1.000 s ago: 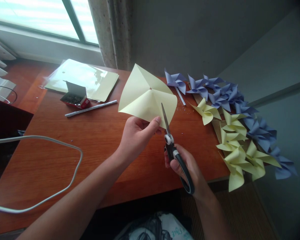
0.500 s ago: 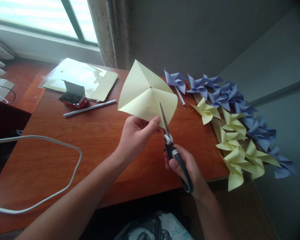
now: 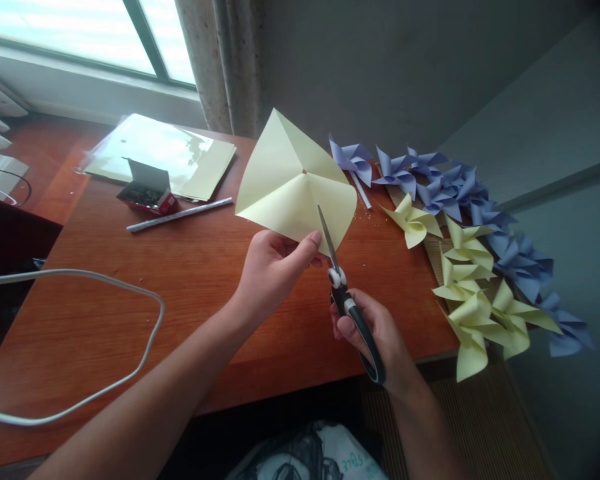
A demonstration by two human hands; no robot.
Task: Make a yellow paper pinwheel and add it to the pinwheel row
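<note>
Between the thumb and fingers of my left hand [image 3: 280,267] is the near edge of a square sheet of yellow paper [image 3: 285,163]. Creases run to its middle, where a small hole shows, and the sheet bends upward over the table. My right hand [image 3: 373,327] grips the black and white handles of a pair of scissors [image 3: 337,280]. One blade lies over the paper's near right corner, pointing toward the middle; the other blade is hidden beneath the sheet. My left thumb is just left of the blades.
Blue pinwheels [image 3: 443,193] and yellow pinwheels [image 3: 470,313] crowd the table's right side. At back left are a plastic-covered paper stack [image 3: 150,150], an open red box [image 3: 150,197] of small dark pieces and a rolled paper stick [image 3: 180,215]. A white cable [image 3: 157,327] loops at left.
The yellow sheet's far corner has tilted slightly up and away. Both hands and the scissors stay almost in place, with the blade still over the near right corner.
</note>
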